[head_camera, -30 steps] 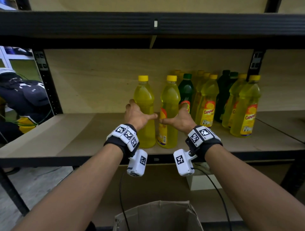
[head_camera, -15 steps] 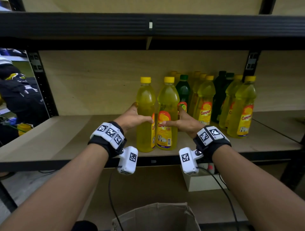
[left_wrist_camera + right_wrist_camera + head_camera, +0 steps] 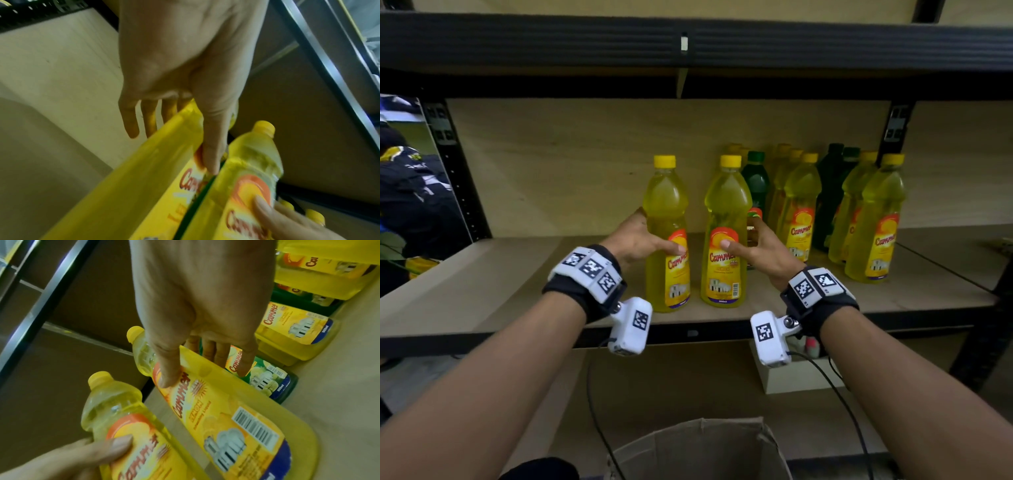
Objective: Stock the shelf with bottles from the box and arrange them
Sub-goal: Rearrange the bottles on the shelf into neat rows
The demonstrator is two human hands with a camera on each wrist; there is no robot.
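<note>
Two yellow-capped bottles of yellow liquid stand upright side by side near the front of the wooden shelf (image 3: 482,291), orange labels facing me. My left hand (image 3: 635,240) grips the left bottle (image 3: 667,205), thumb on the label and fingers behind it. My right hand (image 3: 763,250) grips the right bottle (image 3: 726,202) the same way. In the left wrist view the left hand (image 3: 185,65) wraps the left bottle (image 3: 144,186). In the right wrist view the right hand (image 3: 201,296) pinches the right bottle (image 3: 226,410). A small gap separates the two bottles.
Rows of yellow bottles (image 3: 801,205) and dark green bottles (image 3: 755,178) fill the shelf's right half. The black beam of the upper shelf (image 3: 688,41) runs overhead. An open cardboard box (image 3: 698,448) sits below me. A white box (image 3: 791,377) stands on the lower shelf.
Both held bottles have been turned so their labels face forward, and the gap between them has widened a little. Both hands have stayed on their bottles.
</note>
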